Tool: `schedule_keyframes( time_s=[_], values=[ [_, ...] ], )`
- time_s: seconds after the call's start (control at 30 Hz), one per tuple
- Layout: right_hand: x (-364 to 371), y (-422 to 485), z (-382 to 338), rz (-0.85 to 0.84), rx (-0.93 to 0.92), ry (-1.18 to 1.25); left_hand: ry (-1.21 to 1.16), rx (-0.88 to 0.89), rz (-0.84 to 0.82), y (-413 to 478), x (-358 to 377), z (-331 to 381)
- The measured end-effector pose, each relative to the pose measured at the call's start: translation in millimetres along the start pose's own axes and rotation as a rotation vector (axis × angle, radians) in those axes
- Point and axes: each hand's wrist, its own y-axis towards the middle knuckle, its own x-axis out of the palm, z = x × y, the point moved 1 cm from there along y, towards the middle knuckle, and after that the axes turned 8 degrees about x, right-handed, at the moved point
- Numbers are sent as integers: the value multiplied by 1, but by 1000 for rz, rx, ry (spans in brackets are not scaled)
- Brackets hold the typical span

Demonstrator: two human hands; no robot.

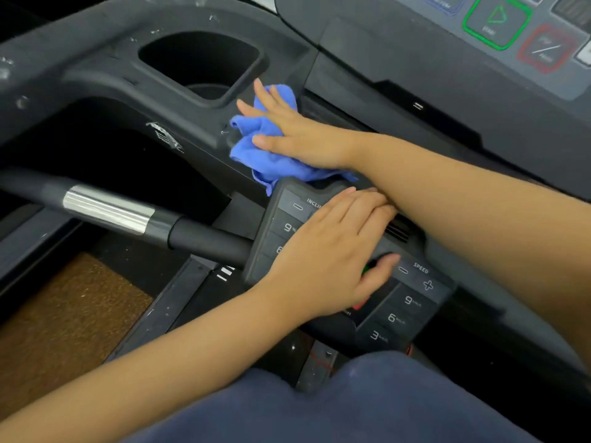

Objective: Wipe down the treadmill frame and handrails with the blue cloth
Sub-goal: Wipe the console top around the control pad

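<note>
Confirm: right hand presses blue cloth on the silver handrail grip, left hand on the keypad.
Head view: right hand presses the blue cloth on the dark frame beside the cup holder, not the silver grip; left hand on the keypad.

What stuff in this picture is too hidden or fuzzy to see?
Head view: the left hand covers the middle buttons of the control pad.
Head view: the blue cloth, under the right hand, hides the frame spot being wiped.
Head view: the console buttons at the top edge are partly cut off, their words blurred.
</note>
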Motion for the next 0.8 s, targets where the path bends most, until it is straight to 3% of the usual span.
schedule_keyframes(
  time_s=[0.1,0.27,0.47,0.67,0.8],
  values=[
    [-4,-35,16,-132,79,67,5,-3,-2,-1,0,0],
    [-19,-84,57,-33,289,165,3,-6,-5,-1,-1,1],
    [2,-170,116,19,248,216,-2,-11,-24,-2,-1,0],
    [22,-195,128,261,315,-61,2,-9,-52,-1,-1,1],
    [5,-171,138,190,242,-288,40,0,-68,-1,0,3]
  ],
)
